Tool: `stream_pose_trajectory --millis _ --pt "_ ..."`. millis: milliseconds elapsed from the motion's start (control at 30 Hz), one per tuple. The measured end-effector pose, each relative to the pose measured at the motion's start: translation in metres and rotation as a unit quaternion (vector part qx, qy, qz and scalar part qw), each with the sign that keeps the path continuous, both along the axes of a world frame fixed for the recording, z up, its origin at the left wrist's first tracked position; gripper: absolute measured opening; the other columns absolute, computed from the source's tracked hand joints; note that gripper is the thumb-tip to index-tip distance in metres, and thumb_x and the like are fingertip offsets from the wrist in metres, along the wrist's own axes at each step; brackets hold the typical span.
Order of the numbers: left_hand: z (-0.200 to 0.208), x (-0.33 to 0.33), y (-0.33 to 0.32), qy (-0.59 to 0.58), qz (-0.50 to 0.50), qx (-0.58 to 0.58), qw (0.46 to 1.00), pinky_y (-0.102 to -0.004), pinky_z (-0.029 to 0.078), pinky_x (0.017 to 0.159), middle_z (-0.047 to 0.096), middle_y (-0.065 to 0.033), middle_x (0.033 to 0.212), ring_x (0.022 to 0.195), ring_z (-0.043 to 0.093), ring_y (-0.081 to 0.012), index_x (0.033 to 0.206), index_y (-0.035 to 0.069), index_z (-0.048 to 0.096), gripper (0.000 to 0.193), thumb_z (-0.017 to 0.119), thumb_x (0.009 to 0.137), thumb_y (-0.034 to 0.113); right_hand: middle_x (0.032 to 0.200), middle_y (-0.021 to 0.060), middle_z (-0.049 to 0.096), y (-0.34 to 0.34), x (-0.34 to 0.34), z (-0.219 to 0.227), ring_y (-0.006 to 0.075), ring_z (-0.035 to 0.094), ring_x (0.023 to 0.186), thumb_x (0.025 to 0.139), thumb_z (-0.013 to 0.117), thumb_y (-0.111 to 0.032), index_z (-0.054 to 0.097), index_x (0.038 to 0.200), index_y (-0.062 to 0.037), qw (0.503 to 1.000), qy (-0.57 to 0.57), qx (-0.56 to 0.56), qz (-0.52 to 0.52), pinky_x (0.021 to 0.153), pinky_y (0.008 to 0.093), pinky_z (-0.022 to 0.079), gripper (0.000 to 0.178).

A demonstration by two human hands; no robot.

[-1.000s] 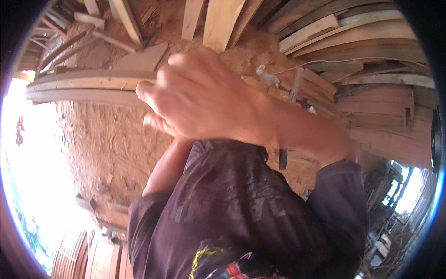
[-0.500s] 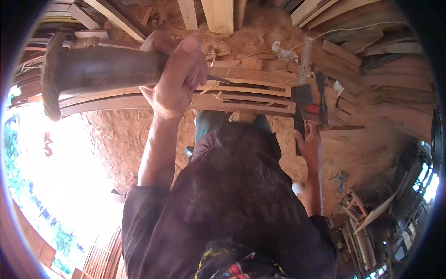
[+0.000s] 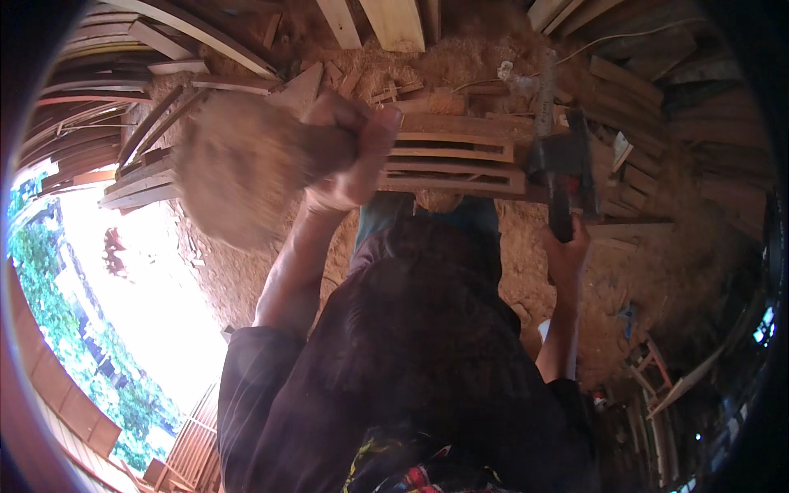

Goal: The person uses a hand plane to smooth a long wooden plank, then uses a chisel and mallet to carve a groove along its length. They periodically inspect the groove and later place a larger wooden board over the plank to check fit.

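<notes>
My left hand (image 3: pixel 353 164) is closed round the handle of a chisel (image 3: pixel 238 168). The thick handle, with its frayed, mushroomed butt, tilts up toward the camera and is blurred. Its blade is hidden in this view. Just right of that hand lies a wooden bar (image 3: pixel 460 177) with long slots cut in it, above my knees. On the right, my right hand (image 3: pixel 567 246) is wrapped round the dark handle of a hammer-like tool (image 3: pixel 552 156) with a broad, flat head; its exact kind is unclear. That head overlaps other dark tools near the bar's right end.
A pale ruler (image 3: pixel 546 90) lies beyond the right-hand tool. Stacked boards (image 3: pixel 131 107) fill the far left, and planks (image 3: pixel 394 25) lie at the far edge. More timber (image 3: pixel 633 90) is piled at right. Sawdust and offcuts cover the ground (image 3: pixel 526 287).
The chisel has swung so its butt faces the camera, and its blade has gone from sight. My left hand sits farther right. My right hand and its tool have shifted slightly right.
</notes>
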State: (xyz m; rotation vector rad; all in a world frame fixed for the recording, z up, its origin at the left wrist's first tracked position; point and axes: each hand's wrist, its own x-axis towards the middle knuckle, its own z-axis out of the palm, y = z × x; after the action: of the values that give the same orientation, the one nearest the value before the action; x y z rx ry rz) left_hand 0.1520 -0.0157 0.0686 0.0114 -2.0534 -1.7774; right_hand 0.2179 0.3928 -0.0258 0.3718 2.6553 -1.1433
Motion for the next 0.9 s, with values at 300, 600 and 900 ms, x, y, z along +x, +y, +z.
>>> stream_pose_trajectory --millis 300,600,900 --pt "-0.019 0.005 0.010 0.088 0.009 -0.267 0.960 -0.0312 0.046 0.059 0.062 -0.0023 0.072 0.062 0.057 -0.0131 0.088 0.005 0.061 0.019 0.078 0.096 0.002 0.091 0.0035 0.075 -0.056 -0.054 0.117 0.0142 0.069 0.081 0.089 0.092 -0.014 0.072 0.104 0.0002 0.980 0.081 -0.183 0.010 0.072 0.0322 0.055 0.029" --pt "-0.047 -0.010 0.016 0.047 -0.036 -0.010 0.998 -0.0344 0.058 0.086 0.079 -0.0082 0.102 0.095 0.072 -0.0142 0.108 0.002 0.077 0.024 0.078 0.086 0.010 0.069 0.0028 0.067 -0.133 -0.103 0.283 0.0068 0.061 0.059 0.096 0.084 -0.004 0.069 0.091 -0.0031 0.869 0.410 -0.223 0.163 0.053 0.0229 0.044 0.016" --pt "-0.032 -0.015 0.019 0.086 -0.027 0.075 0.993 -0.0315 0.053 0.064 0.071 -0.0016 0.079 0.073 0.061 -0.0074 0.094 0.002 0.075 0.007 0.077 0.091 0.008 0.105 0.0254 0.077 -0.157 -0.129 0.285 0.0448 0.076 0.098 0.093 0.082 -0.015 0.067 0.122 0.0029 0.834 0.309 0.103 0.444 0.087 0.0489 0.058 0.037"
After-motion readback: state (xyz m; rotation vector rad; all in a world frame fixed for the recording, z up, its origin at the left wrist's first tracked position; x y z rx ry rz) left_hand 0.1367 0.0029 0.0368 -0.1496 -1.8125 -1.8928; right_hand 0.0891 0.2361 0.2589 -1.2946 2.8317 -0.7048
